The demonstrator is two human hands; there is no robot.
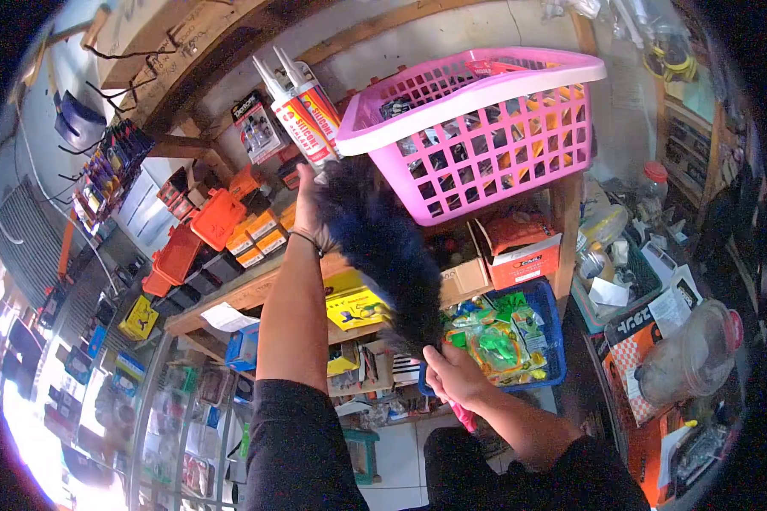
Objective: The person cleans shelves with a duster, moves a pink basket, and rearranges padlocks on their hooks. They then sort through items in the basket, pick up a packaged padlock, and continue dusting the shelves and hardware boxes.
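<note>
Two bare forearms reach forward out of black sleeves (290, 443). The right one slants up and inward from the lower right, and the right hand (453, 373) has its fingers wrapped around the pink handle (463, 416) of one fluffy black duster (383, 247). The duster leans up and to the left, its head in front of the wooden shelf (247, 294).

The left arm stretches farther, nearly straight, with one dark wristband (315, 245) at its wrist. The left hand (308, 203) is raised with the thumb pointing up, right at the lower ends of two silicone sealant tubes (307, 123). The duster head covers its other fingers, so I cannot tell whether they grip the tubes. Both tubes have their nozzles up and tilt to the left.

At the right lies one clear plastic jar (689, 356) with a red lid. Under the shelf sits one blue basket (556, 341) of green and yellow packets, near one yellow box (354, 304).

Farther back, one pink basket (486, 100) full of packaged goods stands just right of the tubes, above one red box (526, 265). One blister pack (257, 128) hangs behind the tubes.
</note>
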